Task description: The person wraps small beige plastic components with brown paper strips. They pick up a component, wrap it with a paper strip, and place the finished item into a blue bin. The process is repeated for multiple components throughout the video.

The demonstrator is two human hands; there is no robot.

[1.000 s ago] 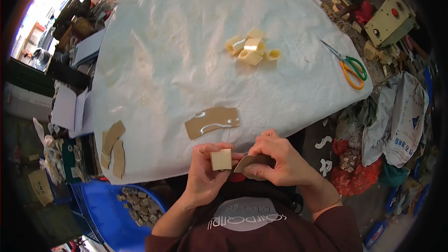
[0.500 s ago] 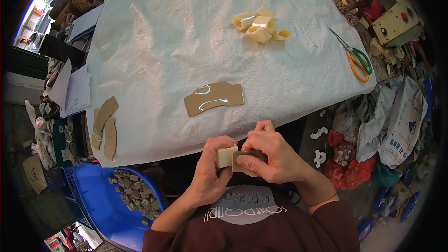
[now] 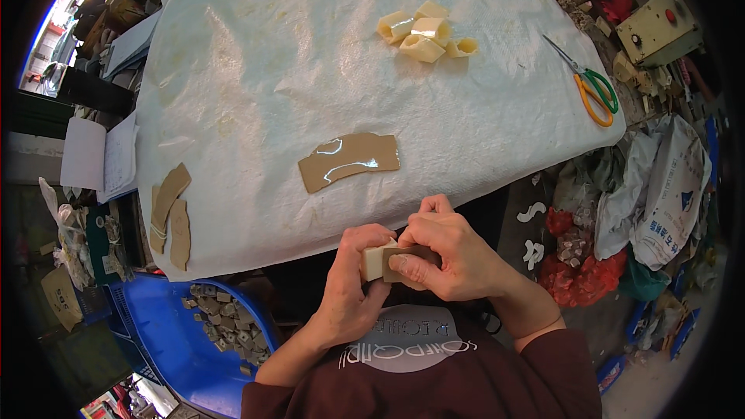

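Observation:
Low in the middle, just off the table's near edge, my left hand (image 3: 348, 283) is closed round a small cream-coloured block (image 3: 372, 262). My right hand (image 3: 454, 252) pinches a piece of brown sheet (image 3: 424, 253) between thumb and fingers. One edge of this sheet meets the right face of the block. On the table beyond my hands lies a wider, curved brown sheet piece (image 3: 349, 161) with shiny streaks. A cluster of cream hollow tube-like pieces (image 3: 423, 47) sits farther back.
White sheeting (image 3: 256, 101) covers the table. Scissors (image 3: 594, 93) with green and orange handles lie at its right edge, brown strips (image 3: 169, 213) at the left. A blue bin (image 3: 163, 310) holds many small grey blocks. Plastic bags (image 3: 660, 194) crowd the right side.
The view has shifted slightly, so things on the table appear a little farther left. Both hands keep their grips on the block and brown sheet, the sheet edge slightly farther left.

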